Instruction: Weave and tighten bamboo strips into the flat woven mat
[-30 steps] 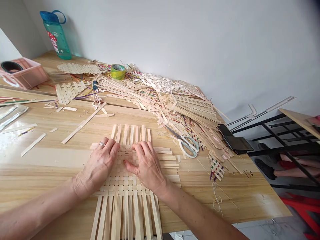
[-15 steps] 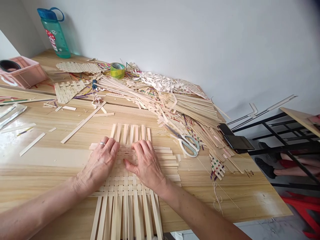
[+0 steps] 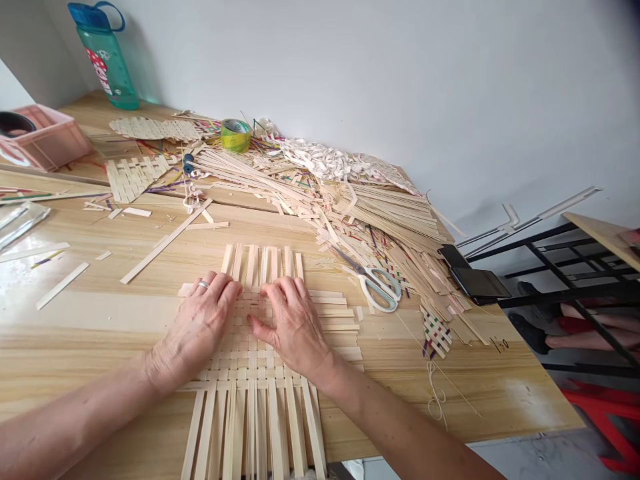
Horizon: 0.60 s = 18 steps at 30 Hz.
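A half-woven mat of pale flat strips (image 3: 257, 363) lies on the wooden table, with long loose strip ends running toward me and shorter ones at the far side and right. On its left part, my left hand (image 3: 203, 327), wearing a ring, has its fingers bent together and pressed on the weave; its thumb is hidden. To the right, my right hand (image 3: 295, 327) rests on the same mat, fingertips bent down on the far rows and thumb spread apart. Both hands cover part of the weave.
White-handled scissors (image 3: 380, 290) lie right of the mat. Behind are a heap of loose strips (image 3: 390, 213), a yellow-green tape roll (image 3: 235, 136), a pink basket (image 3: 55, 143) and a blue-green bottle (image 3: 107, 67). A black phone (image 3: 477, 283) sits near the right edge.
The view has shifted slightly. Both hands stay at nearly the same place on the mat, with the fingers barely changed.
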### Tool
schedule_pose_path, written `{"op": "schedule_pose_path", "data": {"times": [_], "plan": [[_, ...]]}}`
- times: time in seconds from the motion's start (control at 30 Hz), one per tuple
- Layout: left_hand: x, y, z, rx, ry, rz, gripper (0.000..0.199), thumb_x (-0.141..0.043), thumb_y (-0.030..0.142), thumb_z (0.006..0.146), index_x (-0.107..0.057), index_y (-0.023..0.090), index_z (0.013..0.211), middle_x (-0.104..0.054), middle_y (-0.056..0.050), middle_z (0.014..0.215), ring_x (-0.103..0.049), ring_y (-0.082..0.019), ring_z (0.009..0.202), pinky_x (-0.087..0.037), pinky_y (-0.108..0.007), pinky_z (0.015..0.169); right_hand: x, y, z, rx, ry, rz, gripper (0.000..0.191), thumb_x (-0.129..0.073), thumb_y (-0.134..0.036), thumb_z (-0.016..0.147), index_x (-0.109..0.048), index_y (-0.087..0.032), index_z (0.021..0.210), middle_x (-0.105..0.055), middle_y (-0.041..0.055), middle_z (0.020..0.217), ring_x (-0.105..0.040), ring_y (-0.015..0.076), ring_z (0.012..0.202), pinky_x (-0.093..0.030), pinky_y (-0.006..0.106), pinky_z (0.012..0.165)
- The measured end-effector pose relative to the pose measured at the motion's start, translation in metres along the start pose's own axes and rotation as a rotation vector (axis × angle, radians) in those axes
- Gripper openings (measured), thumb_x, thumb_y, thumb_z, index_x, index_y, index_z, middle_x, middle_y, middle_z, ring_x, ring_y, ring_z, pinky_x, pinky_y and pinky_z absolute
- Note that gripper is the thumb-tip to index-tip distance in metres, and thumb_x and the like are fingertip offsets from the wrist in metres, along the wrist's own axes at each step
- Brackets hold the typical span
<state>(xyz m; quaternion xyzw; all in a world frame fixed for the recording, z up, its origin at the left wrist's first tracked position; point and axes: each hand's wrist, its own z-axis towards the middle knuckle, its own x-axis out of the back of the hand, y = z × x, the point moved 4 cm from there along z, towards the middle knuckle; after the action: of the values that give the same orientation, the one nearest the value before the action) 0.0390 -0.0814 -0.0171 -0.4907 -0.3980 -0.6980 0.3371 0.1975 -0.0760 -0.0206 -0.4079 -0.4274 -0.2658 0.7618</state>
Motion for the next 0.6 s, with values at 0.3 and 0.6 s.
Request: {"op": "schedule_pose_path", "data": {"times": [0.3, 0.6], "plan": [[-0.0035, -0.0012, 0.0, 0.002, -0.07, -0.042, 0.027, -0.043, -0.003, 0.087, -0.059, 0.015, 0.1, -0.059, -0.011, 0.105, -0.049, -0.027, 0.095, -0.047, -0.039, 0.082, -0.0014, 0.0002, 0.0003, -0.004, -0.017, -0.004, 0.029, -0.073, -0.034, 0.083, -0.058, -0.017, 0.102, -0.056, 0.0071, 0.096, -0.047, 0.0247, 0.091, -0.046, 0.041, 0.084], [-0.0018, -0.001, 0.0016, -0.006, -0.065, -0.01, 0.025, -0.044, -0.002, 0.087, -0.059, 0.016, 0.098, -0.059, -0.01, 0.102, -0.049, -0.027, 0.093, -0.047, -0.038, 0.081, -0.0019, 0.0003, 0.0, -0.012, -0.03, 0.002, 0.029, -0.072, -0.034, 0.083, -0.059, -0.018, 0.104, -0.055, 0.0069, 0.096, -0.047, 0.0249, 0.092, -0.047, 0.041, 0.085]]}}
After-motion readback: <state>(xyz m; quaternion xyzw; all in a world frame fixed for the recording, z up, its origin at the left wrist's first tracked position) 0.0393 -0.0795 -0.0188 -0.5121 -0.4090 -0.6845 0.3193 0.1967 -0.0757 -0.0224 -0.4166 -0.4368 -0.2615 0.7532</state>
